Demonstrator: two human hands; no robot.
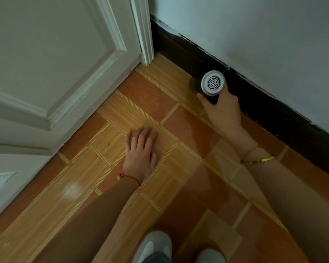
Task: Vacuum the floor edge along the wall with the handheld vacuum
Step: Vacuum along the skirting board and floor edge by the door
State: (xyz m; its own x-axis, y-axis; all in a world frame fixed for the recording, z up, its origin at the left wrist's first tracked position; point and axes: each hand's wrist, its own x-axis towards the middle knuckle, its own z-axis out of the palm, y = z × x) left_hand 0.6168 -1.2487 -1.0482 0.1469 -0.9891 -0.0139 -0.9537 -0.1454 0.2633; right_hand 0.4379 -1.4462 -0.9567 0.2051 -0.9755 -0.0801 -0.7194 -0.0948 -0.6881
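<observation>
The handheld vacuum [211, 84] is a short dark cylinder with a round white vented end cap facing me. My right hand [223, 109] grips its dark body from below, fingers and thumb wrapped round it. Its far end points down at the floor edge beside the dark skirting board [264, 103], and the nozzle tip is hidden behind the body. My left hand [141, 149] rests flat on the orange tiled floor [95, 179], fingers spread, well left of the vacuum.
A white panelled door [51, 54] and its frame [143, 31] stand at the left, meeting the skirting at the corner. A pale wall [264, 38] rises above the skirting. My two shoes [154, 247] show at the bottom edge.
</observation>
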